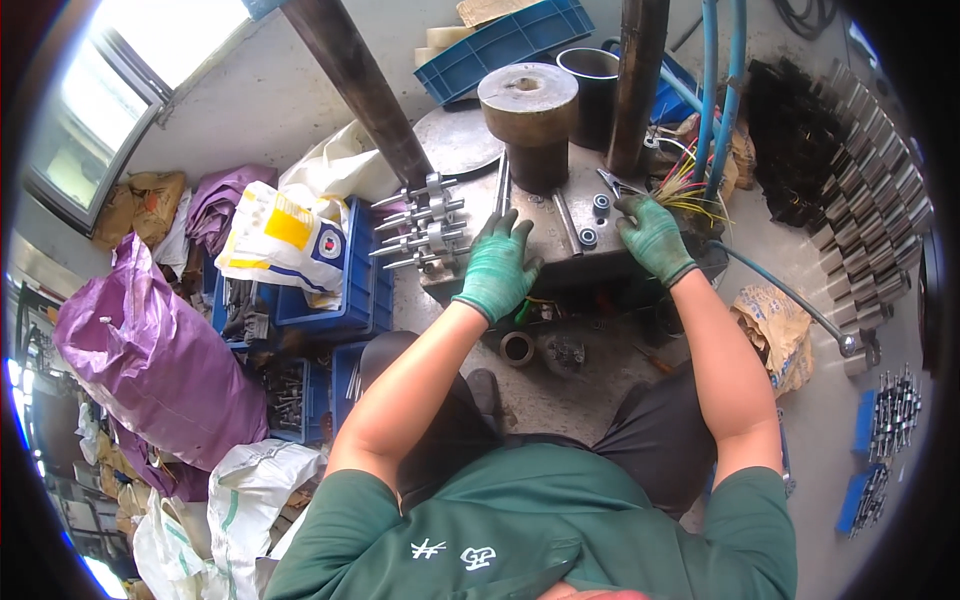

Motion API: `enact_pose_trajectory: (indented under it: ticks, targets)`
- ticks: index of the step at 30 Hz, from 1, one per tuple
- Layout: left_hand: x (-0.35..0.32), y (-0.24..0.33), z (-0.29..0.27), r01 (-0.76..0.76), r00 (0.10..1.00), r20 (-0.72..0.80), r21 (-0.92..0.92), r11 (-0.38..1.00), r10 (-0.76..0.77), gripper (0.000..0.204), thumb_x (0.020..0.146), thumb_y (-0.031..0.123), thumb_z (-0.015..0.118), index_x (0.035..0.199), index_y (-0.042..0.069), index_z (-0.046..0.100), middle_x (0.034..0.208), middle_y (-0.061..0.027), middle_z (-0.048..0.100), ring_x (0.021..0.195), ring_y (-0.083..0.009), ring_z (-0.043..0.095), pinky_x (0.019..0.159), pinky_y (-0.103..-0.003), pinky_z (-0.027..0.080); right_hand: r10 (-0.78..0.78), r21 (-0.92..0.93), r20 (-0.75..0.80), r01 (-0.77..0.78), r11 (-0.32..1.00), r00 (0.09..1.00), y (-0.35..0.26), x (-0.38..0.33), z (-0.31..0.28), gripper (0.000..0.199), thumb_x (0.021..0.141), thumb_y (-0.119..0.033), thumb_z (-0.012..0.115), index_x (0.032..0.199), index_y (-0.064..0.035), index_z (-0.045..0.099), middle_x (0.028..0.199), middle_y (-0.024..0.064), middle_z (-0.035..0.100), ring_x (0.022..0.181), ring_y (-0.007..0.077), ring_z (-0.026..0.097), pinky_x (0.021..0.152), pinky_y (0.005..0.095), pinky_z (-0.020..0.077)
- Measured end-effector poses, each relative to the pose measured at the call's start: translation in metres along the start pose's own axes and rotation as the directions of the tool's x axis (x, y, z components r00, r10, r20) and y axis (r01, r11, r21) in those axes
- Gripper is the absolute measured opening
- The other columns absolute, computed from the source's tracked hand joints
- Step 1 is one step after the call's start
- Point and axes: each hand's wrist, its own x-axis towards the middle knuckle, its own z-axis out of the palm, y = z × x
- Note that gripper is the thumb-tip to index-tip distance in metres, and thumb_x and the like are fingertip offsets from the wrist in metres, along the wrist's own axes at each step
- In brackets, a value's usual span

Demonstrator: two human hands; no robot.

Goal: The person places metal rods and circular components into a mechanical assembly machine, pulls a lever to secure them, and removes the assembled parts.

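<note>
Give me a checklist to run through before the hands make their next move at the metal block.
1. Gloves on both hands: ok; left hand and right hand wear green gloves.
2. Left hand flat on the metal block: ok.
3. Right hand holding anything: cannot tell; its fingers rest on the block's edge.
4. Washers within reach: ok; they lie between the hands.
5. Bolt assemblies lined up: ok; in a row beside the left hand.
6. Pliers out of the way: ok; they lie behind the right hand.

White and yellow printed bag (283, 240) on blue crates, purple sack (150, 350) left, white sacks (245, 500) below
</note>
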Motion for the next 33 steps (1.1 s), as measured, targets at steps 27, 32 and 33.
enact_pose_trajectory:
  ticks: [27, 32, 33]
  targets:
    - [-0.052, 0.013, 0.029, 0.53, 0.781, 0.27, -0.765, 0.367, -0.564, 0.032, 0.09, 0.008, 0.075, 0.119, 0.002, 0.064, 0.111, -0.0152, 0.07, 0.088, -0.0287, 0.072, 0.078, -0.038, 0.06, 0.11, -0.228, -0.088, -0.128, 0.965, 0.99, 0.002, 0.02, 0.028, 0.023, 0.083, -0.018, 0.082, 0.102, -0.0047, 0.079, 0.105, 0.0144, 0.077, 0.1, 0.0309, 0.071, 0.094, 0.0427, 0.0557]
    - [-0.054, 0.029, -0.004, 0.661, 0.556, 0.813, -0.558, -0.502, -0.172, 0.048, 0.1, 0.006, 0.062, 0.147, 0.001, 0.053, 0.119, -0.0141, 0.07, 0.097, -0.0243, 0.073, 0.08, -0.035, 0.061, 0.703, 0.878, 0.164, -0.427, 0.215, 0.692, -0.002, 0.011, 0.006, 0.028, 0.099, -0.012, 0.071, 0.126, -0.0028, 0.071, 0.109, 0.0074, 0.076, 0.097, 0.024, 0.074, 0.089, 0.0359, 0.0585]
    - [-0.052, 0.033, -0.013, 0.663, 0.595, 0.79, -0.587, -0.465, -0.149, 0.049, 0.1, 0.006, 0.062, 0.147, 0.001, 0.052, 0.12, -0.0141, 0.07, 0.098, -0.0242, 0.073, 0.081, -0.035, 0.061, 0.695, 0.912, 0.348, -0.4, -0.094, 0.629, -0.003, 0.006, 0.0, 0.03, 0.1, -0.008, 0.066, 0.13, -0.0035, 0.068, 0.11, 0.008, 0.075, 0.099, 0.024, 0.074, 0.088, 0.0368, 0.0592]
